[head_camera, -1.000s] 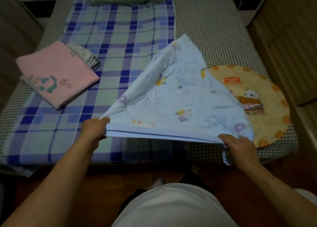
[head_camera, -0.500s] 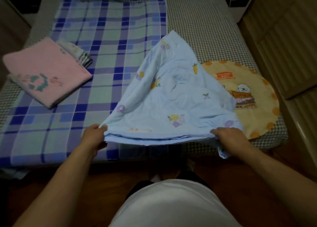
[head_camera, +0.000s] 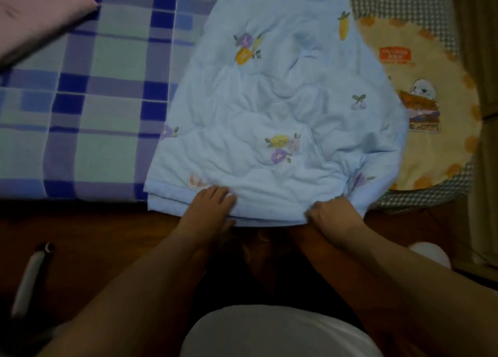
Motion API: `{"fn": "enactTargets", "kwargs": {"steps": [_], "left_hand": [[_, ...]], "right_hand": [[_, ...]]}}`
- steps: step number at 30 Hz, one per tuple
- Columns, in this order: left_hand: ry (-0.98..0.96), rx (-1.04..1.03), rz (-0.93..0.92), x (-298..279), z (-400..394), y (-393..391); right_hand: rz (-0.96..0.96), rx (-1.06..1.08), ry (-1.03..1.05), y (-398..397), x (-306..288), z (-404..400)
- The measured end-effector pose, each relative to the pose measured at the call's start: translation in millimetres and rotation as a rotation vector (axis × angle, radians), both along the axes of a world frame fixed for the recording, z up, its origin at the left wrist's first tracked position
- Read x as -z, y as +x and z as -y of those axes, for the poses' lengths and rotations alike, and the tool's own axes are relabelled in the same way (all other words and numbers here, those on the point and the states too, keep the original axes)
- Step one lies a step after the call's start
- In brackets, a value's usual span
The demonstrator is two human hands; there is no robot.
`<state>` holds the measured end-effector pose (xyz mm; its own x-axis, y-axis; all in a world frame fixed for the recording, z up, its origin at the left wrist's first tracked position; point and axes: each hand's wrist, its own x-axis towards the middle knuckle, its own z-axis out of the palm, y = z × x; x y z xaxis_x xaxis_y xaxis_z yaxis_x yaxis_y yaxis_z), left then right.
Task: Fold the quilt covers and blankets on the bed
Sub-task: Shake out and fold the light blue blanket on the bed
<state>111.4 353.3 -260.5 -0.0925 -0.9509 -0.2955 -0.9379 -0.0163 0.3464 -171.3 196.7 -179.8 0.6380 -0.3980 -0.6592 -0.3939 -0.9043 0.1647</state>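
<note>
Far left, on the dark floor, lay a slim pale tube-like thing, too dim to name. Up top left, the corner of a pink folded blanket sat on the blue-green plaid sheet, apart from the work.

Centre: the light-blue floral quilt was down on the bed, its near hem w/ stacked layers hanging just over the mattress edge, the far part running up out of view. Surface puckered, right side bunched.

Left hand was at the near hem, left of middle, fingers laid forward over the top layer, thumb looked tucked under the edge, so a loose grasp on the quilt rather than a flat press, tho I couldn't be sure of the thumb. Right hand sat by the hem's right corner, fingers curled tight, clenched on a bunch of quilt fabric.

Right of that, a round yellow cartoon mat lay partly under the quilt's edge, on the small-check sheet.

My read: mid-fold on this quilt; edges being squared at the near hem. Next probably wants both hands pulling the hem taut, smoothing the right-side bunching, then taking the near edge over for another fold. Lumpy layers could skew it.
</note>
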Motion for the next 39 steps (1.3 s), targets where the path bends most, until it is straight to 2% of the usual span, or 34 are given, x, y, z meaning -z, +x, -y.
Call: {"fn": "enactTargets", "kwargs": {"steps": [3,6,8,11,13,17,19,24,26,30,32,34,35,38,39], "left_hand": [[-0.078,-0.008,0.002,22.8,10.2,0.2],[-0.083,-0.065,-0.074,31.7,19.1,18.8],[-0.022,-0.12,-0.106,22.7,27.7,22.8],[-0.074,-0.141,-0.106,9.5,42.5,26.0],[-0.15,0.001,-0.088,0.8,52.7,26.2],[-0.083,0.332,0.021,4.5,52.9,39.2],[-0.21,0.488,0.122,12.7,43.4,53.7],[-0.424,0.348,-0.032,2.7,5.0,52.2],[-0.486,0.3,-0.022,-3.2,-21.6,42.8],[-0.364,0.153,-0.015,7.8,-46.0,43.9],[-0.223,-0.02,-0.034,21.2,-47.9,30.3],[-0.034,-0.374,-0.084,34.9,-50.6,4.5],[0.049,-0.638,-0.172,37.6,-51.2,-8.2],[0.152,-1.695,-0.63,21.8,-30.9,-24.3],[0.14,-1.926,-0.741,14.7,-25.4,-25.1]], "right_hand": [[0.001,0.016,-0.009,1.6,-4.7,6.3],[-0.01,-0.03,0.048,3.7,-13.7,10.2],[-0.035,-0.022,0.075,5.8,-13.3,11.1],[-0.04,-0.024,0.078,4.8,-9.7,12.2],[-0.048,-0.04,0.068,0.7,-8.9,15.7],[-0.003,-0.055,0.129,-10.8,-13.3,21.3],[0.032,-0.054,0.121,-14.7,-13.0,21.5],[0.057,-0.056,0.074,-10.7,-11.9,17.6],[0.039,-0.052,0.103,-7.7,-10.9,14.8],[0.021,-0.063,0.106,-4.7,-3.5,8.4],[-0.002,-0.069,0.103,-4.1,-0.7,6.1],[0.0,-0.098,0.077,-4.9,1.9,4.4],[0.01,-0.104,0.053,-5.4,2.6,3.7],[0.02,-0.099,0.015,-9.3,5.5,-2.8],[0.007,-0.094,0.019,-11.6,7.9,-5.5]]}}
